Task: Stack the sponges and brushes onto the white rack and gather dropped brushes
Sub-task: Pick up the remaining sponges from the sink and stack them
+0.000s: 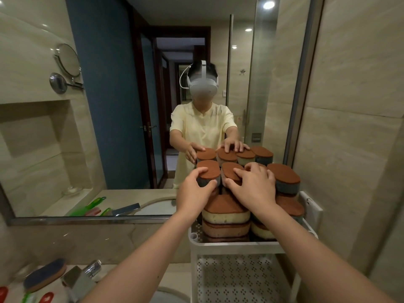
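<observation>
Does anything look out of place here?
Yes: a blue-topped scrubber lies on the counter beside the faucet, away from the sponge stacks on the white rack, where the left hand grips a grey sponge.

Sponges [225, 206]: no print or label readable.
White rack [236, 244]: no brand mark legible.
Small wall fitting [242, 72]: possibly marked, too small.
</observation>
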Action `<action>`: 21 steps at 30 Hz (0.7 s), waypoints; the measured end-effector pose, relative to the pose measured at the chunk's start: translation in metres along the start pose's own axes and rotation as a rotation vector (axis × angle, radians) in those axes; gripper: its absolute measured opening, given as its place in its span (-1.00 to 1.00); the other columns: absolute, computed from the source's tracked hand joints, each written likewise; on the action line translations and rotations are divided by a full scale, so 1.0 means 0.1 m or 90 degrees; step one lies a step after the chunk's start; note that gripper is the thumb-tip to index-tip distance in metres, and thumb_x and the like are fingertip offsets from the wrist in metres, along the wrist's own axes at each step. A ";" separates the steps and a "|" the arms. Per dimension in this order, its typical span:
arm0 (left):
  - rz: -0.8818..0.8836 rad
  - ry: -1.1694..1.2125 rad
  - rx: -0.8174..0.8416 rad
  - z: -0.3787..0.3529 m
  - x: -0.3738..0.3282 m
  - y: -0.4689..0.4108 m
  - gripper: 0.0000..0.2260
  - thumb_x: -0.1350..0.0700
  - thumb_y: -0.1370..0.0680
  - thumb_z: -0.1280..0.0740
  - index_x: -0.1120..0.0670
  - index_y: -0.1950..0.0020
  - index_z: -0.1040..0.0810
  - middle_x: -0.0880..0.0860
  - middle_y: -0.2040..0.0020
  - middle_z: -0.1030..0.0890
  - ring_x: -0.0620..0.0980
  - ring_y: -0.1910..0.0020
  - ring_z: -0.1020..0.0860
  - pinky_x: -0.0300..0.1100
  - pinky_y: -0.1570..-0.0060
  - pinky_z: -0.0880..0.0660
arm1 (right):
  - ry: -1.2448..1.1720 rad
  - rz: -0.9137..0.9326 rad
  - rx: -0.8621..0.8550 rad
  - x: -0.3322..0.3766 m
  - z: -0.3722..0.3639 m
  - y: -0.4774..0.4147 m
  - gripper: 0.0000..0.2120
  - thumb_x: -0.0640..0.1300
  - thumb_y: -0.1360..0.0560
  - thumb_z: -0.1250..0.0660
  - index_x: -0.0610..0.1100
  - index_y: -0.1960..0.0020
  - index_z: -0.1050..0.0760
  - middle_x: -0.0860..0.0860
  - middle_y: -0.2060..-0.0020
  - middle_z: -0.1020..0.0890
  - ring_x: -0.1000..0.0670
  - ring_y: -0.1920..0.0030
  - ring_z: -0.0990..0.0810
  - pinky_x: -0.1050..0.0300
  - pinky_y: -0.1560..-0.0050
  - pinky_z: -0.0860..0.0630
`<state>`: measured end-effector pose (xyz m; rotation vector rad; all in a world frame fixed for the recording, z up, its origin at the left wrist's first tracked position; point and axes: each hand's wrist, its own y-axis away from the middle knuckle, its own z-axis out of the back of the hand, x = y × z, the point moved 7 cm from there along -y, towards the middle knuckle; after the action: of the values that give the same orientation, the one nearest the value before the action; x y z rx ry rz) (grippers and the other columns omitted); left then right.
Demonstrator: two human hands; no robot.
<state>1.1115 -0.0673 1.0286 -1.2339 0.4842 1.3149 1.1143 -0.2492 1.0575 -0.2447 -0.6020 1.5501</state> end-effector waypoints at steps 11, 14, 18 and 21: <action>-0.023 0.018 0.047 0.08 -0.08 0.12 -0.47 -0.06 -0.49 -0.41 -0.16 -0.43 -0.36 -0.12 -0.44 -0.37 -0.26 -0.23 -0.32 -0.25 -0.14 -0.34 | -0.113 0.027 0.007 0.15 0.18 0.15 -0.46 0.23 -0.51 -0.19 0.10 -0.45 -0.35 0.01 -0.38 -0.39 -0.04 -0.46 -0.22 -0.28 -0.49 0.21; -0.015 0.065 0.014 0.21 -0.08 0.25 -0.54 -0.01 -0.50 -0.41 -0.17 -0.37 -0.38 -0.13 -0.38 -0.41 -0.23 -0.23 -0.37 -0.25 -0.07 -0.35 | -0.207 0.067 -0.010 0.30 0.28 0.32 -0.50 0.12 -0.52 -0.25 0.07 -0.44 -0.36 0.05 -0.35 -0.42 -0.01 -0.43 -0.26 -0.18 -0.53 0.07; -0.009 0.139 -0.036 0.44 0.00 0.52 -0.60 0.07 -0.50 -0.41 -0.16 -0.30 -0.42 -0.12 -0.31 -0.46 -0.17 -0.28 -0.42 -0.22 -0.17 -0.40 | -0.320 0.126 -0.023 0.57 0.36 0.57 -0.52 0.01 -0.52 -0.29 0.06 -0.43 -0.37 0.09 -0.32 -0.42 0.05 -0.36 -0.32 0.15 -0.15 -0.39; -0.003 0.153 -0.068 0.68 0.12 0.73 -0.64 0.11 -0.50 -0.40 -0.21 -0.22 -0.43 -0.16 -0.26 -0.48 -0.25 -0.24 -0.44 -0.33 -0.06 -0.40 | -0.362 0.183 -0.021 0.86 0.39 0.76 -0.53 -0.04 -0.52 -0.29 0.06 -0.42 -0.38 0.12 -0.30 -0.42 0.10 -0.27 -0.40 0.20 -0.02 -0.43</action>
<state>1.0252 -0.0179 1.0127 -1.4916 0.5870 1.2066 1.0221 -0.1719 1.0685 0.1002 -1.0720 1.9012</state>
